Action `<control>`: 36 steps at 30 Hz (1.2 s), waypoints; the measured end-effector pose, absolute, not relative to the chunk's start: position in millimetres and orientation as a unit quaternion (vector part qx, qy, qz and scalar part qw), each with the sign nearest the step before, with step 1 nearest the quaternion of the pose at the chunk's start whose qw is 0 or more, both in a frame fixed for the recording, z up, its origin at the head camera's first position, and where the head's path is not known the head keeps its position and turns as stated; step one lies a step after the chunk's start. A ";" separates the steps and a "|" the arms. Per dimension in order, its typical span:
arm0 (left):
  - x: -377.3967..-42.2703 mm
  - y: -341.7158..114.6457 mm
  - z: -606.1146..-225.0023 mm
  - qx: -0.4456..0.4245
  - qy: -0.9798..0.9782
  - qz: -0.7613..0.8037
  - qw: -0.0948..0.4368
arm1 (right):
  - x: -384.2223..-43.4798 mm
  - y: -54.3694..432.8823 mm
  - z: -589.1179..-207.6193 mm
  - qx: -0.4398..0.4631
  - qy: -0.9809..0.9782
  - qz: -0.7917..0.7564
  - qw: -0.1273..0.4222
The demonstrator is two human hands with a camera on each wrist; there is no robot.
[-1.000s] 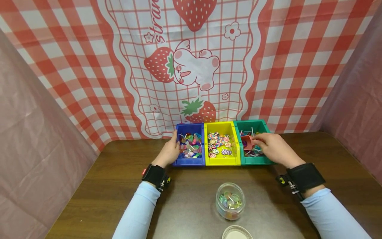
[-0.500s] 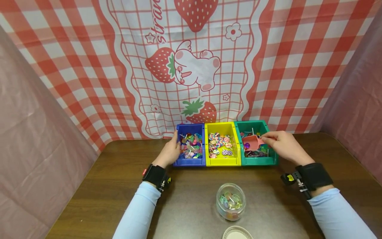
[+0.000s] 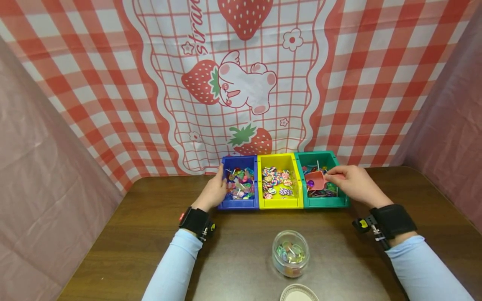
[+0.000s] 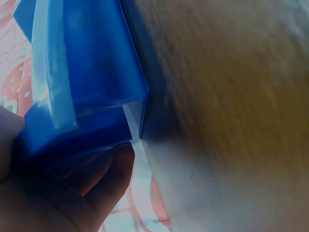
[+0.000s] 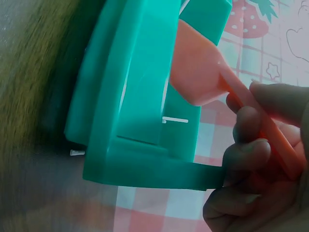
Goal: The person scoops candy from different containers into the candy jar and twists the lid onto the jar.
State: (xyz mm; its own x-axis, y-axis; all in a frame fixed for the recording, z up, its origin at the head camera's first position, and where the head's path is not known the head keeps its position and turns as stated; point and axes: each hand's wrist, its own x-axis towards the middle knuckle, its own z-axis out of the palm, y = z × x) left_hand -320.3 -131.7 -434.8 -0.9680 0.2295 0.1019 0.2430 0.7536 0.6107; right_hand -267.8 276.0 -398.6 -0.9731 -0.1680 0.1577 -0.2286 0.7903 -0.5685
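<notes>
My right hand (image 3: 352, 182) pinches the handle of a small pink scoop (image 3: 315, 180), thumb on one side and curled fingers on the other in the right wrist view. The scoop's bowl (image 5: 198, 65) is inside the green bin (image 3: 326, 203), with a purple piece in it. Small candies and white sticks lie below it. My left hand (image 3: 214, 191) grips the outer side of the blue bin (image 3: 238, 204). In the left wrist view, fingers (image 4: 113, 181) curl under the bin's lip.
Between those bins stands a yellow bin (image 3: 281, 203) of striped lollipops. Nearer the front is a glass jar (image 3: 290, 267) partly filled with candies, with a pale lid (image 3: 299, 293) before it at the frame's edge. A checkered cloth (image 3: 369, 104) hangs behind the table (image 3: 150, 234).
The scoop has moved right within the green bin and its bowl has come into fuller view with a purple piece. My right hand went right with it; my left hand stays put.
</notes>
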 end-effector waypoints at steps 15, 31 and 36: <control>-322.2 -132.3 -437.4 -0.120 -0.935 -0.333 0.000 | -265.4 280.1 -399.2 0.044 -0.934 0.349 0.058; -322.5 -133.3 -438.0 -0.125 -0.934 -0.334 0.003 | -271.1 292.5 -410.9 -0.004 -0.906 0.419 0.052; -322.8 -133.0 -437.9 -0.125 -0.934 -0.336 0.003 | -271.4 294.6 -411.7 -0.007 -0.901 0.431 0.054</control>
